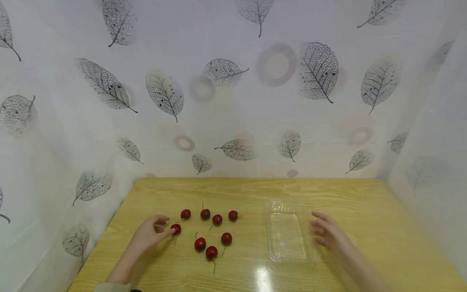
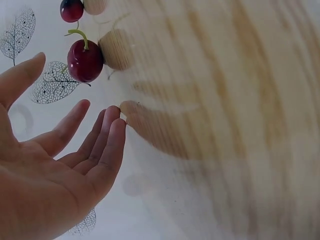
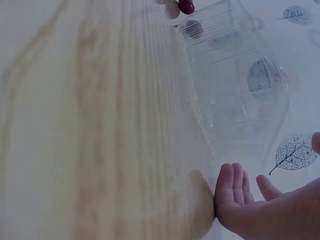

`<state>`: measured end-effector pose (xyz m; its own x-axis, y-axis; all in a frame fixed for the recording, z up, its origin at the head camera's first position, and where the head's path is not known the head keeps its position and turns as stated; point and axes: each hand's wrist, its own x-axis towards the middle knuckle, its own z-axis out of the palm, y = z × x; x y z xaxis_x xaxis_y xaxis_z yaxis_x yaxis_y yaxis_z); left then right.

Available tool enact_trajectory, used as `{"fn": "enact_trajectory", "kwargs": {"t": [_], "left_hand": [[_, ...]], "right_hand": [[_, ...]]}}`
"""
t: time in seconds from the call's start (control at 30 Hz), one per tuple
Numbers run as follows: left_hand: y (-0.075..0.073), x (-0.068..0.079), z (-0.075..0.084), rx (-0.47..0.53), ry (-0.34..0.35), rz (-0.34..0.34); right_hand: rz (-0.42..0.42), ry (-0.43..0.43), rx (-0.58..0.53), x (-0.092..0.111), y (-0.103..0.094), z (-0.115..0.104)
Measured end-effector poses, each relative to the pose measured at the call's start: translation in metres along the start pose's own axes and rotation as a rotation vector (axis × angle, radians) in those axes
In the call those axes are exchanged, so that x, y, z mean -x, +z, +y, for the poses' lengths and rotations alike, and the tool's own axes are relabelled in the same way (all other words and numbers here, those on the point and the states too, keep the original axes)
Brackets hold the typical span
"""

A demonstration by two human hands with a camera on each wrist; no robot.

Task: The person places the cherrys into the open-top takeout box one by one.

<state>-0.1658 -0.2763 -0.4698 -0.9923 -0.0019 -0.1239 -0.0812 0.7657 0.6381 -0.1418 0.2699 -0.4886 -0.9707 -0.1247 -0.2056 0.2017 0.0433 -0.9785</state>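
Note:
My left hand (image 1: 148,235) is beside the leftmost cherry (image 1: 176,229), its thumb tip overlapping that dark red fruit in the head view. In the left wrist view a gap shows between the spread fingers (image 2: 111,145) and the nearest cherry (image 2: 85,61), which has a curved green stem. A clear plastic container (image 1: 268,235) sits on the table to the right of the cherries. Close to its right side is my right hand (image 1: 330,232), with fingers loosely extended and nothing in them. In the right wrist view, the fingertips are just short of the container's near end (image 3: 235,135).
Several more cherries with stems lie loosely grouped in the middle left, among them a front cherry (image 1: 211,252) and a back one (image 1: 233,215). The wooden table (image 1: 255,188) meets a leaf-patterned covering (image 1: 233,113) at the back and on both sides.

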Motion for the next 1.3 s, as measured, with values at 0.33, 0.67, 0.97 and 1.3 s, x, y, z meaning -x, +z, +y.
{"fn": "enact_trajectory", "kwargs": {"t": [0.33,0.67,0.97,1.3], "left_hand": [[0.001,-0.007,-0.005,0.04,0.011,-0.06],[0.004,-0.009,-0.003,0.099,0.035,-0.09],[0.01,-0.011,0.001,0.075,0.03,-0.077],[0.01,-0.01,0.004,0.057,0.016,-0.067]], "right_hand": [[-0.084,0.073,-0.053,-0.004,-0.011,0.009],[-0.235,-0.106,-0.143,-0.005,-0.016,0.022],[-0.186,-0.02,0.035,-0.001,-0.012,0.019],[-0.188,-0.032,0.022,-0.001,-0.011,0.02]]}}
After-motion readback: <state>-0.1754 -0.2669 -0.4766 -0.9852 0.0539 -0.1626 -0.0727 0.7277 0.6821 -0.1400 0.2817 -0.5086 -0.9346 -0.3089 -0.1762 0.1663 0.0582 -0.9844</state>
